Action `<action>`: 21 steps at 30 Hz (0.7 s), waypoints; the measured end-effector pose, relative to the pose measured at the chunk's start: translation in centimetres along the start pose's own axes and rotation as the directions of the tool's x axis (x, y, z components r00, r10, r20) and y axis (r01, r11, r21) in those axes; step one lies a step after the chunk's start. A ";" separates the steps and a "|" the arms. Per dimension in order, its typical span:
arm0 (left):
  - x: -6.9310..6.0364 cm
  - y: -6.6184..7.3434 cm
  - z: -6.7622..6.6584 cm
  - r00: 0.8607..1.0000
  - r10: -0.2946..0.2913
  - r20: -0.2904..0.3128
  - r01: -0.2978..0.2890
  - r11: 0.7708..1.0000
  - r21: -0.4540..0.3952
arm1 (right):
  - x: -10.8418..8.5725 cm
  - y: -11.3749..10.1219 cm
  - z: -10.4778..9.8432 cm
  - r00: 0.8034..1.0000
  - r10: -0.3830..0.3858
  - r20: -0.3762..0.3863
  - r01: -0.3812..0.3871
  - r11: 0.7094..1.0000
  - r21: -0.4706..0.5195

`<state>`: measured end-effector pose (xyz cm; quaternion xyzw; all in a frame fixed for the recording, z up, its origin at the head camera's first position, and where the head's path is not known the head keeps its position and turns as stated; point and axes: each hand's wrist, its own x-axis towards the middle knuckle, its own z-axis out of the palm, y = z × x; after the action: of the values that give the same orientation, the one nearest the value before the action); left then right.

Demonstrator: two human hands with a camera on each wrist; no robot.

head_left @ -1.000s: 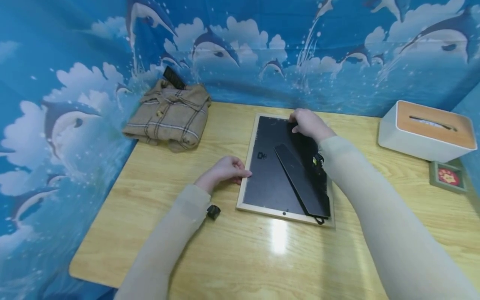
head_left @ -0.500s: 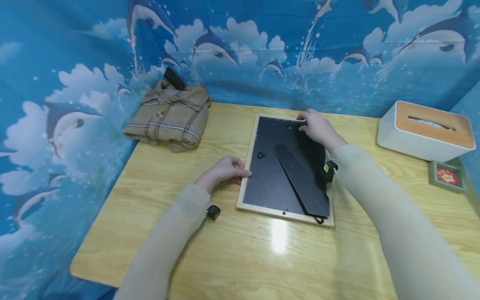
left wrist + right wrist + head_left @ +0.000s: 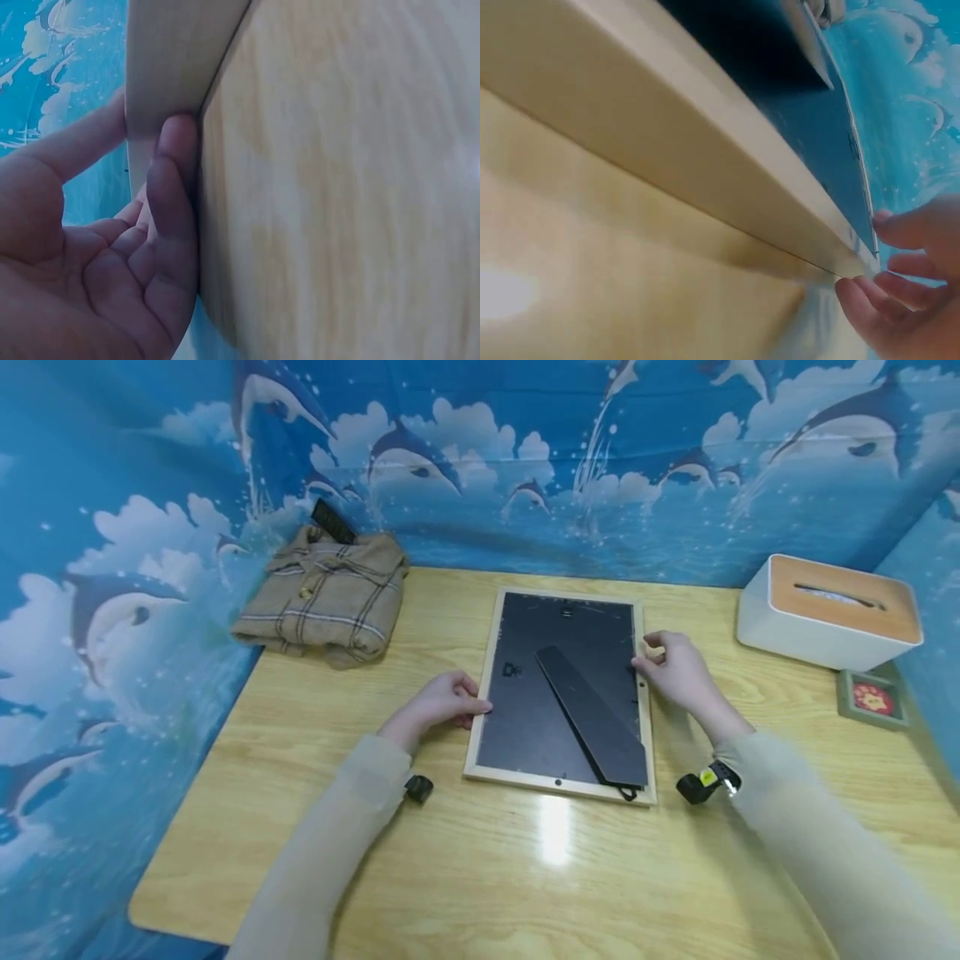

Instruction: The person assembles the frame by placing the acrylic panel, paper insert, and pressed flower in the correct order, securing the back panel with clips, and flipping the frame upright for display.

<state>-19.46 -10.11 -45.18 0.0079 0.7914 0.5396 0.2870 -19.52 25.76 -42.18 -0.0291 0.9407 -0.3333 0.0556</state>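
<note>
A picture frame [image 3: 517,735] lies face down on the table, with a pale wooden border and black backing. Its long black stand [image 3: 592,718] slants across the back, close to the backing. My left hand [image 3: 446,702] pinches the left edge, thumb on top; in the left wrist view its curled fingers [image 3: 172,195] press the frame's side. At the right edge is my right hand [image 3: 678,672], its thumb tip over the border and its fingers loosely bent beside it. In the right wrist view, thumb and fingers [image 3: 862,300] stand apart around the frame's edge.
A folded plaid garment [image 3: 326,597] with a dark item behind it sits at the back left. A tissue box [image 3: 810,618] with a wooden lid stands at the back right, beside a small green tray [image 3: 873,700]. A dolphin-print curtain [image 3: 480,485] encloses the table [image 3: 420,877].
My right hand has moved from the frame's top edge down to its right edge, uncovering the top right part of the backing. My left hand stays in place. The view has shifted slightly.
</note>
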 end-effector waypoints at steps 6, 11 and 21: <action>-0.6 0.2 0.5 0.996 0.067 -0.056 -0.063 0.995 0.077 | -3.0 -0.1 0.9 0.992 0.109 0.063 -0.119 0.978 0.171; -1.0 0.4 0.8 0.986 0.126 -0.112 -0.111 0.985 0.129 | -4.4 -0.4 1.6 0.981 0.142 0.132 -0.168 0.962 0.214; -1.3 0.8 1.1 0.970 0.197 -0.145 -0.168 0.967 0.193 | -4.8 -0.2 2.9 0.994 0.075 0.075 -0.091 0.969 0.228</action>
<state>-18.07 -9.24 -44.20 0.0624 0.8535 0.4893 0.1683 -14.43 24.22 -43.85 0.0060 0.8936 -0.4368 0.1034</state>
